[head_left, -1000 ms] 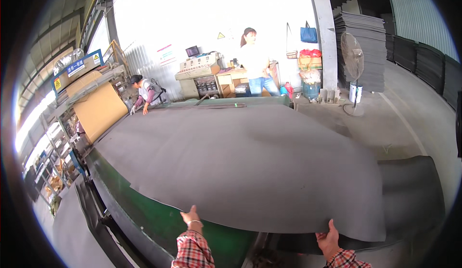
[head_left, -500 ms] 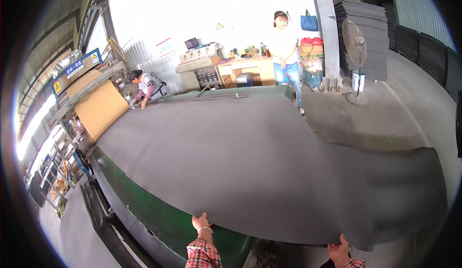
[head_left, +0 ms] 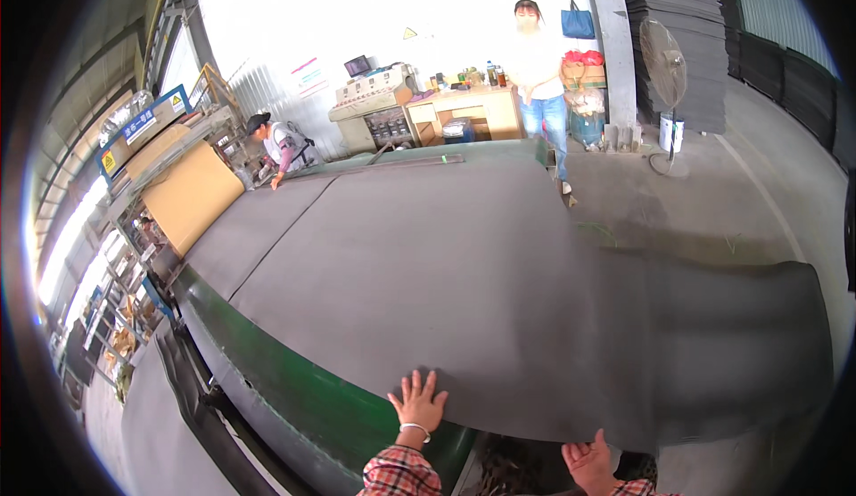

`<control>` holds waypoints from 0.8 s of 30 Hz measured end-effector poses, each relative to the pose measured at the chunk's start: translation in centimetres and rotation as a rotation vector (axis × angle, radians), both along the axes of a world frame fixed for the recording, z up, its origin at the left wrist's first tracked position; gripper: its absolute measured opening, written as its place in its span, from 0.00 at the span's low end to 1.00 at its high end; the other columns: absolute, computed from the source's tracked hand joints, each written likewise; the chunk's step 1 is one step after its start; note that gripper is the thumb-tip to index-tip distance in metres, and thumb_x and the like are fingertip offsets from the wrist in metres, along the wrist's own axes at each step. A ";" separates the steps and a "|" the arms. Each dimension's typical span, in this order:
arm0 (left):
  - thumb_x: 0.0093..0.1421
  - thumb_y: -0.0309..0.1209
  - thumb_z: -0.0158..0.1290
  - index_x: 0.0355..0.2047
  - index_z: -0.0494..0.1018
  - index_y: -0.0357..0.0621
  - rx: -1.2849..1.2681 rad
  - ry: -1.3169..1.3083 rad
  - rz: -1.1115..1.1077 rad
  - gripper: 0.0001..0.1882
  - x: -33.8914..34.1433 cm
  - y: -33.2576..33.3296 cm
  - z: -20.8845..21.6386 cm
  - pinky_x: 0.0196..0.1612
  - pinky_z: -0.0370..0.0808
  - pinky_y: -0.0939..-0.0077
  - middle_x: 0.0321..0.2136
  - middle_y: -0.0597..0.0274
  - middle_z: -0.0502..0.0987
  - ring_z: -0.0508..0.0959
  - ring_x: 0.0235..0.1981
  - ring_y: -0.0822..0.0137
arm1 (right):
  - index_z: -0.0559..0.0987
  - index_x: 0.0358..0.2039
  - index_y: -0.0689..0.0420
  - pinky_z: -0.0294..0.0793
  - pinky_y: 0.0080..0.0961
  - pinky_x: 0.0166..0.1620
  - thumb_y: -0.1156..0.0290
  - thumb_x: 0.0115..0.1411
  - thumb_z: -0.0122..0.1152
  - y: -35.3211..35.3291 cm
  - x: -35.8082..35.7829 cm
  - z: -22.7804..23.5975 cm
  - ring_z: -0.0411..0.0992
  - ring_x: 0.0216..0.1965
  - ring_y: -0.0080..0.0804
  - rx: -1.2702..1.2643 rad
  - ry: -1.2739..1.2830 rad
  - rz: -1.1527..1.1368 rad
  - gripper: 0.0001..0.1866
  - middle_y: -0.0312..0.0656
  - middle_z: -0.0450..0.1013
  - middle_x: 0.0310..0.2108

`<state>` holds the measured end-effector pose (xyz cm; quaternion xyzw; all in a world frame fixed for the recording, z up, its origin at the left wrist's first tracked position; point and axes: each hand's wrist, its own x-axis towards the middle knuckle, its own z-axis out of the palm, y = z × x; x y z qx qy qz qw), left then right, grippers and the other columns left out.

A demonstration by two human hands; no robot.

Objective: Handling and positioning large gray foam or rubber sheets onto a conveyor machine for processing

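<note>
A wide dark grey sheet (head_left: 401, 264), smooth and flexible, lies over a green machine bed (head_left: 285, 367). My left hand (head_left: 419, 404) rests flat on the sheet near its close edge, fingers spread. Further right, my right hand (head_left: 590, 467) is at the same edge, palm turned up, thumb raised and fingers loosely apart. Whether its fingertips touch the sheet I cannot tell. Beyond the bed's end, the right part of the grey material (head_left: 736, 344) lies lower. A dark straight line crosses the material at the left, separating off another grey section (head_left: 236, 237).
A co-worker (head_left: 283, 144) leans over the far left edge beside a tan roll (head_left: 192, 195). Another person (head_left: 542, 86) stands behind the bed. A control console (head_left: 374, 99), a desk (head_left: 477, 113), a fan (head_left: 664, 68) and stacked grey sheets (head_left: 682, 50) stand at the back.
My left hand has gone from holding the edge to lying spread on the sheet, a little to the right. My right hand has shifted left. A dark dividing line now shows across the material.
</note>
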<state>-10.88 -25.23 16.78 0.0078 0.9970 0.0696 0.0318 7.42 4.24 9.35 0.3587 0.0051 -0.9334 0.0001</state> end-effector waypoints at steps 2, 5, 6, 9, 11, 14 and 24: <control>0.59 0.52 0.38 0.61 0.50 0.64 -0.010 -0.046 0.060 0.30 -1.2 -2.5 0.6 0.58 0.37 0.35 0.63 0.61 0.44 0.43 0.64 0.53 | 0.73 0.34 0.57 0.69 0.33 0.48 0.62 0.58 0.54 1.5 1.2 -3.4 0.71 0.41 0.34 0.041 -0.083 -0.071 0.11 0.38 0.73 0.38; 0.58 0.51 0.40 0.61 0.49 0.63 -0.117 -0.147 0.190 0.31 -3.9 -3.5 2.3 0.58 0.39 0.36 0.63 0.61 0.45 0.43 0.64 0.52 | 0.71 0.38 0.57 0.70 0.33 0.48 0.66 0.59 0.52 0.7 0.3 -6.7 0.70 0.42 0.34 0.191 0.061 0.060 0.10 0.40 0.72 0.38; 0.58 0.51 0.40 0.61 0.49 0.63 -0.136 -0.178 0.166 0.31 -4.0 -4.4 1.9 0.58 0.39 0.36 0.63 0.61 0.45 0.43 0.64 0.52 | 0.71 0.37 0.57 0.69 0.33 0.49 0.67 0.59 0.51 -0.5 -0.7 -4.9 0.70 0.43 0.33 0.201 0.088 0.109 0.08 0.40 0.72 0.38; 0.57 0.50 0.43 0.62 0.48 0.61 -0.176 0.119 0.199 0.33 -4.1 -1.5 0.2 0.58 0.40 0.37 0.63 0.61 0.44 0.44 0.64 0.53 | 0.72 0.37 0.59 0.69 0.30 0.50 0.68 0.60 0.50 -3.6 -4.5 -4.0 0.70 0.45 0.32 0.194 0.209 0.286 0.08 0.43 0.72 0.39; 0.56 0.48 0.45 0.62 0.48 0.59 0.004 0.062 -0.132 0.35 -1.1 5.0 3.3 0.59 0.41 0.41 0.63 0.60 0.45 0.45 0.64 0.55 | 0.71 0.42 0.61 0.70 0.29 0.49 0.66 0.61 0.50 -3.5 -5.7 -3.1 0.71 0.45 0.32 0.209 0.221 0.571 0.14 0.47 0.72 0.41; 0.56 0.46 0.46 0.62 0.50 0.58 -0.186 -0.024 -0.089 0.34 -1.4 2.3 2.7 0.60 0.41 0.44 0.63 0.58 0.46 0.46 0.64 0.55 | 0.74 0.40 0.63 0.74 0.26 0.41 0.63 0.60 0.51 0.3 -5.1 -3.1 0.74 0.37 0.32 0.392 0.443 1.080 0.15 0.49 0.74 0.36; 0.60 0.33 0.48 0.56 0.58 0.37 -0.298 0.471 -0.078 0.26 -3.8 -1.2 3.1 0.52 0.66 0.66 0.51 0.47 0.67 0.71 0.48 0.59 | 0.73 0.43 0.56 0.62 0.36 0.51 0.58 0.47 0.62 17.2 -0.6 -30.6 0.65 0.50 0.37 2.337 -0.234 1.373 0.24 0.44 0.68 0.47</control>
